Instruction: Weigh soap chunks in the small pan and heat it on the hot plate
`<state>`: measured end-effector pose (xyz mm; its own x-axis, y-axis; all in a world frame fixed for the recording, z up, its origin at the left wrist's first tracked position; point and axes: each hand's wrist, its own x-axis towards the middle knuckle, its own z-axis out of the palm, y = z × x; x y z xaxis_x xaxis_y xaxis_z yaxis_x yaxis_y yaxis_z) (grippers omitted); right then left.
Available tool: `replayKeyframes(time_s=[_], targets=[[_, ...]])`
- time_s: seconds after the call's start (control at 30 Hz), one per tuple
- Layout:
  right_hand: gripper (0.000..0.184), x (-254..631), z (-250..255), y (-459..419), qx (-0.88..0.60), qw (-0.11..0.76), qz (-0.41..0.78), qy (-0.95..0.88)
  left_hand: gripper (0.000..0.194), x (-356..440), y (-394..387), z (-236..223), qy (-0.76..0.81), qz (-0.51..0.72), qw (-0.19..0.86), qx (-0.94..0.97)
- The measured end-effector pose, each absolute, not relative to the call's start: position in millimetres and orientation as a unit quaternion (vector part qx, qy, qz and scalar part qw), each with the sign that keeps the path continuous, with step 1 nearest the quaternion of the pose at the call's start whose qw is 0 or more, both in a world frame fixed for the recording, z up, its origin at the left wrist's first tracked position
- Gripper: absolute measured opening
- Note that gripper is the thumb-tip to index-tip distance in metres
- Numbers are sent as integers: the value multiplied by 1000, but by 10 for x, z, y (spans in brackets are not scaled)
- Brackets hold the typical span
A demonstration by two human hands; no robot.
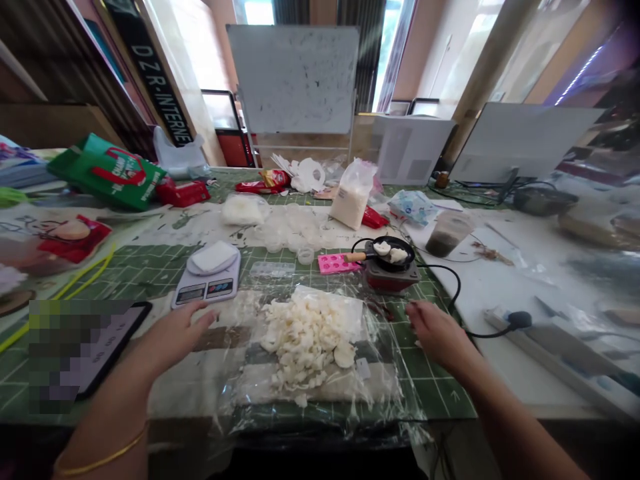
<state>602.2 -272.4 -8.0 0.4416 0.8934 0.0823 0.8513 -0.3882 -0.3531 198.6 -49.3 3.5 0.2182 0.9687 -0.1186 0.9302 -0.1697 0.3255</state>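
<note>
A heap of white wax-like chunks [307, 340] lies on a clear plastic sheet [380, 380] in front of me on the green cutting mat [150, 267]. My left hand [173, 333] rests flat and open on the sheet's left side, just below a small white digital scale [207, 277]. My right hand [435, 333] lies palm down to the right of the heap, fingers curled against the sheet edge and the mat, nothing visible in it. Behind it a small black pan [393, 253] with two white lumps sits on a red heater [393, 275].
A pink mould [336, 264] and a clear tray [273, 269] lie by the pan. A black cable [453, 280] runs to a plug [520, 320] at right. A tablet [107, 347] lies at left. Bags, small clear cups and packets crowd the back; a whiteboard [295, 80] stands behind.
</note>
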Motion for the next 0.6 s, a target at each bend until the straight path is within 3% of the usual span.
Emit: replayKeyframes(time_s=[0.07,0.2,0.6], targets=[[37,5998,-156,-2529,-830,110,117,-534,65,1825,-556,-159,647,38,153,746],[37,5931,-274,-2241,-835,73,129,-529,68,1757,-670,-333,644,58,204,735],[31,5845,-358,-2002,-838,133,82,-523,69,2273,-286,-383,536,164,447,697]])
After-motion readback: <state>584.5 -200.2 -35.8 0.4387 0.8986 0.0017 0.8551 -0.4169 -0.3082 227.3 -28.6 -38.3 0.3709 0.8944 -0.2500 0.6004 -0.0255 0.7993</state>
